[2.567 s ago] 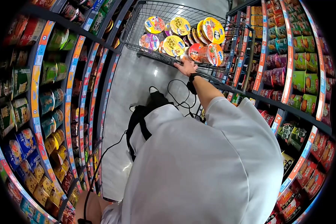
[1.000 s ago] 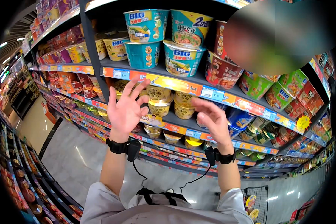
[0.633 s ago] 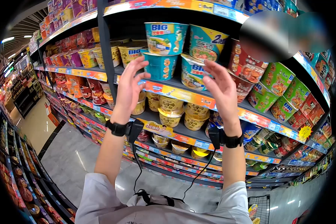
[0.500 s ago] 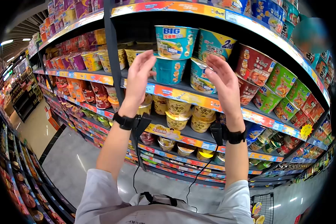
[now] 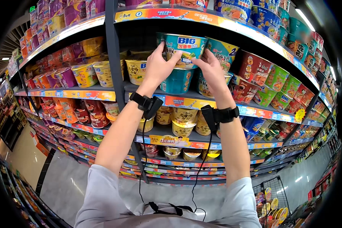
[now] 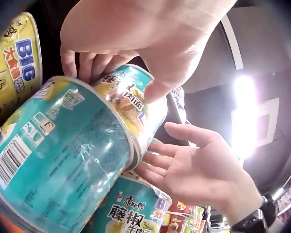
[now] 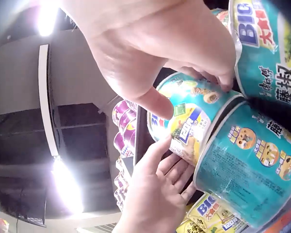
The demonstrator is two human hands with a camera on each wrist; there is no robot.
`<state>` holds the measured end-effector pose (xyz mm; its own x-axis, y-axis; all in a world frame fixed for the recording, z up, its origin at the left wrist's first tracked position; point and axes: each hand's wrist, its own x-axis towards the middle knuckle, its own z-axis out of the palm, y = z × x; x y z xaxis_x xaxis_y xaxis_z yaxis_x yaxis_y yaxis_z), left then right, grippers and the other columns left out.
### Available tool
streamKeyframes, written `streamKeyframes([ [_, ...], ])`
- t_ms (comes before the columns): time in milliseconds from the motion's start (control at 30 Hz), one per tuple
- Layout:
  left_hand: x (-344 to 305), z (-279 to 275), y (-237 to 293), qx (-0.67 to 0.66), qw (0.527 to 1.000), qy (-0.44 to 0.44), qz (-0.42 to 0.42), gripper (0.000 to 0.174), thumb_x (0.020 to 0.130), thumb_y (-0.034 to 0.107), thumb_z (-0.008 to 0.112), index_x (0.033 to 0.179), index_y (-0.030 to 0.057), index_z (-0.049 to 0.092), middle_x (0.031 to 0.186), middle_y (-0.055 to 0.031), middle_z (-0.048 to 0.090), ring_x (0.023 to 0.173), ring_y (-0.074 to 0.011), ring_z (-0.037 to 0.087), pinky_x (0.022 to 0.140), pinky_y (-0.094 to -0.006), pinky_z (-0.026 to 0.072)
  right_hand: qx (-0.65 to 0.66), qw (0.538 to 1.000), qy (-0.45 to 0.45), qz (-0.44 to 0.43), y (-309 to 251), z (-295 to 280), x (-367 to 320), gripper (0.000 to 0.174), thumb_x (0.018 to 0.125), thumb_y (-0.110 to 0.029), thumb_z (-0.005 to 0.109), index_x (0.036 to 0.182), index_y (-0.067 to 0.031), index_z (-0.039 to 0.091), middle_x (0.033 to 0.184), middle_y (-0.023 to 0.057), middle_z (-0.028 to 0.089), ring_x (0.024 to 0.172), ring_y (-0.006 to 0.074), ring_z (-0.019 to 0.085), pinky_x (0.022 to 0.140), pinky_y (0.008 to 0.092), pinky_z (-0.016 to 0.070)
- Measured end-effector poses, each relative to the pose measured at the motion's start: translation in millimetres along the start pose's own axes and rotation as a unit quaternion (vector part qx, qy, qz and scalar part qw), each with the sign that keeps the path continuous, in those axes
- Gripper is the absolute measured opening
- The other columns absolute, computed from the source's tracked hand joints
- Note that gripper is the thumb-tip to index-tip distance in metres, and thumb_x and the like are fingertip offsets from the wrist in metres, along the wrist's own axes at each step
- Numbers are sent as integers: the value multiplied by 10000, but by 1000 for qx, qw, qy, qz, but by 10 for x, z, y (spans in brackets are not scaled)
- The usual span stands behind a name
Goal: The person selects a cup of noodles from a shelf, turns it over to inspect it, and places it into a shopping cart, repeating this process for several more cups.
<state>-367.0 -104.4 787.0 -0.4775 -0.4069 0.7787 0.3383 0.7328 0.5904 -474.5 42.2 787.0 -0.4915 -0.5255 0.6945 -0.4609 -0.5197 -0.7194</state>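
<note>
Hands (image 5: 158,68) (image 5: 211,69) around teal bowl (image 5: 184,47) rim, shelf (image 5: 178,13) overhead

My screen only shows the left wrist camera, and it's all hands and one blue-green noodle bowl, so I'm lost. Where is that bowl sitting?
Observer: In the head view, the teal noodle bowl is stacked on another teal bowl, on the shelf just under the highest one in view.
Operator: What's further along on the right?
Observer: On that same shelf there are red bowls, then green bowls.
Operator: Is there a trolley anywhere?
Observer: Yes. A wire cart stands low on the right of the head view, with yellow-lidded bowls inside.
</note>
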Motion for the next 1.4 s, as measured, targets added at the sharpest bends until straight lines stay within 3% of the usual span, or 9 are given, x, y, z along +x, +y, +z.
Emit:
streamKeyframes([
  [67,-11,50,-116,41,994,82,55,764,833,429,699,1328,-105,468,1270,-275,578,1222,-322,551,1017,-373,418,-4,1000,14,7,33,19,-22,573,863,-87,657,1354,80,412,1265,123,566,1200,183,510,1028,297,377],
  [267,-28,72,-230,-123,983,93,105,708,831,321,731,1340,-88,458,1233,-205,590,1122,-254,598,923,-347,483,-1,998,4,-56,-53,67,-92,620,870,-57,648,1405,77,363,1329,136,519,1224,194,500,1028,311,400],
  [433,-557,-53,202,-204,974,47,90,645,911,202,658,1422,-46,352,1361,-171,490,1269,-242,481,1064,-389,391,-33,994,3,-105,-279,84,-542,815,825,-118,740,1459,70,264,1410,183,440,1258,254,482,1045,361,401],
  [533,-1055,-52,399,-278,958,43,61,529,920,83,625,1388,-47,414,1350,-173,498,1228,-228,520,1001,-355,453,-125,980,48,-148,-244,-14,-1016,860,813,-138,756,1471,63,240,1430,169,407,1273,261,460,1066,386,374],
  [733,-2125,192,1,-328,944,-20,20,615,759,-112,724,1318,-25,482,1318,-138,499,1120,-219,580,928,-348,503,33,992,117,-11,8,-114,-2302,956,730,-103,780,1479,4,194,1428,155,377,1319,257,396,1093,392,317],
  [967,-2885,437,-311,-429,865,-94,-242,947,741,202,842,1455,5,252,1438,-127,390,1300,-229,421,1071,-365,346,151,966,84,192,587,-326,-2869,794,815,-152,729,1430,45,267,1422,157,388,1339,238,358,1114,368,264],
  [1100,-3167,493,-262,-407,844,-101,-334,894,819,274,775,1464,29,206,1401,-143,398,1306,-230,398,1078,-382,338,140,944,109,277,683,-233,-3130,827,783,-173,763,1427,28,284,1328,124,465,1251,206,449,1059,343,348],
  [1267,-3366,484,-327,-345,874,-99,-327,814,860,294,727,1456,26,241,1409,-142,401,1255,-230,442,1018,-371,395,193,918,139,318,867,-291,-3308,805,791,-190,754,1424,22,304,1306,123,502,1223,198,489,1028,336,388],
  [1400,-3416,409,-326,-441,823,-88,-347,763,934,391,629,1486,18,257,1437,-115,403,1283,-220,418,1049,-376,364,302,891,138,312,931,-423,-3430,688,876,-313,657,1413,-7,354,1323,107,537,1190,189,546,1000,351,444],
])
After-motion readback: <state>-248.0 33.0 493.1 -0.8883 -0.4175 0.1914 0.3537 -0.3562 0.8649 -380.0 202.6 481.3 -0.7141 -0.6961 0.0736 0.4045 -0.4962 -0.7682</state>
